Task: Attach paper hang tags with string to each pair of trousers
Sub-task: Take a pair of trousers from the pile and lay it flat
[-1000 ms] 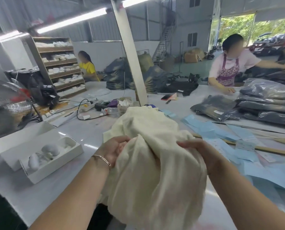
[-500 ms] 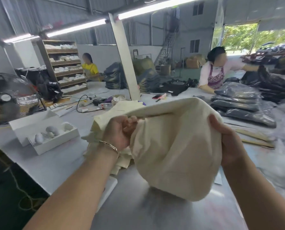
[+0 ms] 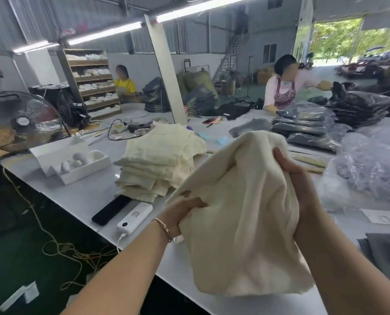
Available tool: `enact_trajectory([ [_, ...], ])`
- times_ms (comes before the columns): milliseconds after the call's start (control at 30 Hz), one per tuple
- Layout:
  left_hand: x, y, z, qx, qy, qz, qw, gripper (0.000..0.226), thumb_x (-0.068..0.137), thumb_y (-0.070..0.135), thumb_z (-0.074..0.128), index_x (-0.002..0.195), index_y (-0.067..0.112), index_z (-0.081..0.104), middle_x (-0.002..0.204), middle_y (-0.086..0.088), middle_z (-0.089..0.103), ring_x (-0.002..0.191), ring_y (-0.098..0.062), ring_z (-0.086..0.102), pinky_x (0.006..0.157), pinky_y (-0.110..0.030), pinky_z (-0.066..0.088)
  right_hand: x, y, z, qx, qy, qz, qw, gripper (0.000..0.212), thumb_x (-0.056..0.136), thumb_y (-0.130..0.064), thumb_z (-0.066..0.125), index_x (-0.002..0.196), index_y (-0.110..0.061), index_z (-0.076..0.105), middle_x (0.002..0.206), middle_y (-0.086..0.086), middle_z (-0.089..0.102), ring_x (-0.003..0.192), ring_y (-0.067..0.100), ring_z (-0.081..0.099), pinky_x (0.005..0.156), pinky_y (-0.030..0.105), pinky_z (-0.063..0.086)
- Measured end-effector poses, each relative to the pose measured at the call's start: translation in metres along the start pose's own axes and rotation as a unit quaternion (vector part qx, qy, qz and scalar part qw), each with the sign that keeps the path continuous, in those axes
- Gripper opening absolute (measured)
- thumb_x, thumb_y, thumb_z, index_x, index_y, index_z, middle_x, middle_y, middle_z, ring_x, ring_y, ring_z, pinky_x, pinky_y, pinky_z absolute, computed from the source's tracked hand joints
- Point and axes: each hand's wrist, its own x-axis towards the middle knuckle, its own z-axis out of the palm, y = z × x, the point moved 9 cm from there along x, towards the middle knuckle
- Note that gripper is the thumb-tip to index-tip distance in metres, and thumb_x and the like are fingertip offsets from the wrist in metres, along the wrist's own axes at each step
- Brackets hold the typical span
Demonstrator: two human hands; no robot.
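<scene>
**Cream trousers held up in both hands**

While you hold the cream trousers point(image 3: 241, 214) bunched above the tabletop point(image 3: 94, 192), your left hand point(image 3: 180, 212) grips their lower left edge with fingers curled into the cloth, and your right hand point(image 3: 296, 178) clasps the upper right side, fingers wrapped over the fabric. Left of the trousers sits a stack of folded cream trousers point(image 3: 160, 164). Nearer you than that stack lie a black phone point(image 3: 111, 209) and a white power bank point(image 3: 135, 215), side by side. Left of the stack stands an open white box point(image 3: 76, 164).
</scene>
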Motion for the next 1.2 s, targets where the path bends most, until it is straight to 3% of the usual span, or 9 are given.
enact_trajectory([
  [167,-0.026,0.061,0.011,0.034,-0.125,0.044,0.991,0.055,0.063,0.001,0.055,0.115,0.008,0.070,0.107,-0.014,0.066,0.091,-0.024,0.064,0.076,-0.031,0.052,-0.028,-0.043,-0.033,-0.015,0.116,-0.077,0.990,0.032,0.086,-0.037,0.063,0.097,-0.008,0.072,0.087,0.010,0.072,0.074,0.023,0.071,0.065,0.032,0.060],
  [333,-0.042,0.132,-0.018,-0.009,-0.123,0.196,0.973,0.078,0.059,-0.006,0.051,0.132,0.019,0.059,0.114,-0.017,0.056,0.099,-0.032,0.051,0.082,-0.033,0.047,-0.047,-0.014,-0.056,-0.004,0.146,-0.046,0.988,0.027,0.082,-0.029,0.064,0.099,-0.009,0.068,0.074,0.010,0.070,0.058,0.023,0.068,0.054,0.032,0.058],
  [433,-0.033,0.092,-0.018,-0.078,-0.143,0.098,0.982,0.053,0.083,0.019,0.058,0.135,0.012,0.056,0.123,-0.014,0.064,0.100,-0.027,0.065,0.082,-0.034,0.056,-0.046,0.003,-0.040,0.008,0.096,-0.037,0.995,0.031,0.078,-0.022,0.058,0.100,-0.002,0.068,0.080,0.012,0.071,0.068,0.024,0.071,0.060,0.033,0.059],
  [500,-0.022,0.053,-0.036,0.027,-0.015,0.047,0.998,0.048,0.091,0.038,0.057,0.124,0.003,0.064,0.125,-0.020,0.063,0.093,-0.028,0.065,0.084,-0.034,0.055,-0.041,0.005,-0.023,0.001,0.056,-0.048,0.997,0.027,0.078,-0.015,0.056,0.093,-0.002,0.074,0.083,0.012,0.072,0.073,0.024,0.072,0.066,0.033,0.059],
  [600,-0.028,0.031,-0.027,0.042,-0.009,-0.006,0.999,0.046,0.091,0.044,0.052,0.083,0.007,0.077,0.080,-0.015,0.072,0.069,-0.023,0.068,0.065,-0.028,0.056,-0.037,0.003,-0.002,-0.019,0.013,-0.043,0.999,0.029,0.073,-0.030,0.065,0.083,-0.006,0.078,0.078,0.008,0.074,0.073,0.021,0.072,0.066,0.030,0.058],
  [733,-0.028,0.056,-0.018,-0.025,-0.005,0.073,0.997,0.054,0.087,0.004,0.056,0.140,0.006,0.048,0.123,-0.019,0.064,0.104,-0.027,0.063,0.092,-0.036,0.050,-0.033,-0.003,0.002,-0.095,0.016,0.015,0.995,0.053,0.074,-0.053,0.064,0.093,-0.004,0.073,0.080,0.010,0.071,0.073,0.023,0.070,0.065,0.032,0.058],
  [1000,-0.067,0.146,-0.037,-0.118,-0.025,0.275,0.954,0.075,0.078,-0.025,0.029,0.118,0.026,0.067,0.079,0.001,0.059,0.072,-0.010,0.057,0.074,-0.020,0.052,-0.054,-0.048,-0.044,-0.110,0.124,-0.118,0.979,0.022,0.085,-0.022,0.063,0.103,-0.011,0.069,0.087,0.008,0.071,0.077,0.022,0.067,0.073,0.035,0.057],
  [1133,-0.066,0.145,-0.027,0.130,0.056,0.244,0.959,0.045,0.090,-0.001,0.049,0.127,0.021,0.062,0.097,0.000,0.068,0.097,-0.019,0.064,0.077,-0.029,0.050,-0.066,-0.056,-0.022,-0.111,0.031,-0.134,0.984,0.033,0.082,-0.017,0.062,0.114,-0.007,0.067,0.099,0.011,0.071,0.088,0.024,0.068,0.077,0.038,0.058],
  [1200,-0.060,0.107,-0.017,0.096,0.015,0.135,0.986,0.038,0.097,0.028,0.050,0.130,0.013,0.060,0.103,-0.007,0.071,0.101,-0.027,0.066,0.078,-0.033,0.053,-0.071,-0.058,-0.005,-0.086,-0.026,-0.131,0.987,0.039,0.086,-0.014,0.057,0.125,-0.005,0.060,0.106,0.012,0.067,0.094,0.026,0.066,0.079,0.039,0.057],
])
